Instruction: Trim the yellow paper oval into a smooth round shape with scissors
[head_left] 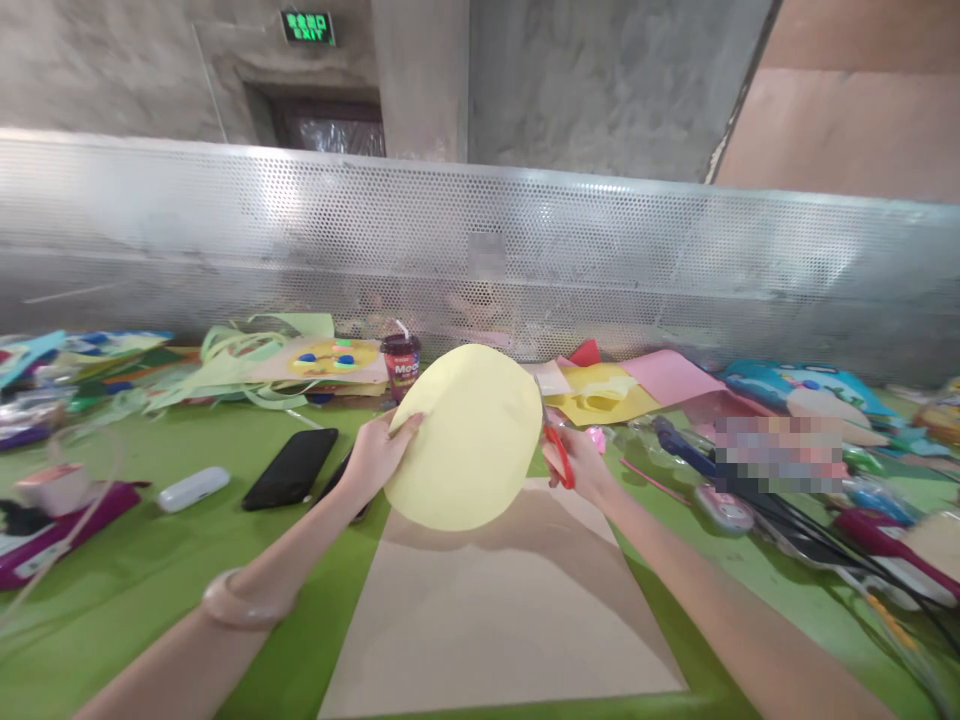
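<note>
A large pale yellow paper disc (469, 440) is held up above a beige sheet (502, 620) that lies on the green table. My left hand (379, 455) pinches the disc's left edge, thumb in front. At the disc's right edge, my right hand (576, 462) grips the red handles of a pair of scissors (561, 460). The blades point upward along the paper's rim, and whether they are parted cannot be made out.
Left on the green table (172, 570) are a black phone (291, 468), a white case (194, 490) and a purple item (82, 530). A dark cup (401, 366) stands behind the disc. Coloured paper (675, 378), cables and small tools crowd the right; a perforated metal panel (480, 240) runs behind.
</note>
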